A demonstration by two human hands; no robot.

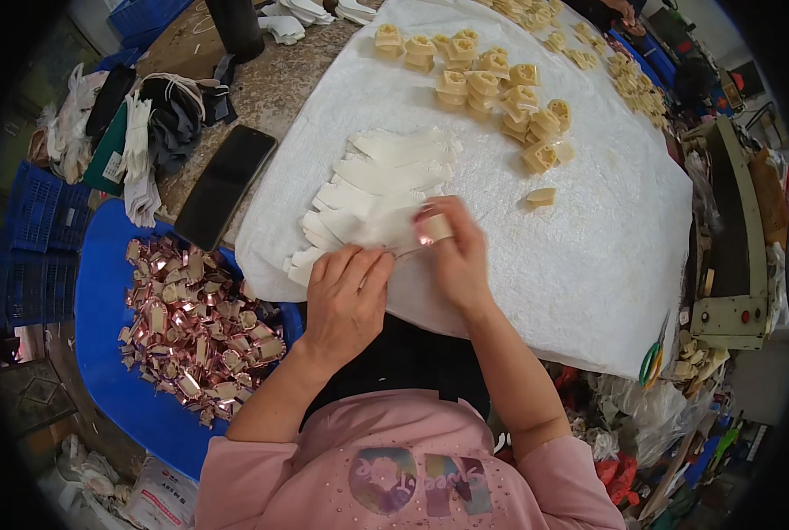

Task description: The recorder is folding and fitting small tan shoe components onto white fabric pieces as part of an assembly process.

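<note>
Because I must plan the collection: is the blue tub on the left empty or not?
Not empty: shiny pink pieces are heaped inside the blue tub.

One left hand [346, 300] and one right hand [462, 262], so two in all. One more hand [622, 11] up top (someone else's), at least. One pink bit [433, 229] in the right hand. Lots of white strips [386, 177], more than five, too piled up to count. One tan bit [541, 198] alone. More than ten other tan bits [483, 86] nearby. Far too many shiny bits [196, 322] in one tub [103, 309] to count. One phone [227, 185]. One pair of scissors [645, 367]. One sheet [606, 247]. At least two crates [41, 287].
</note>
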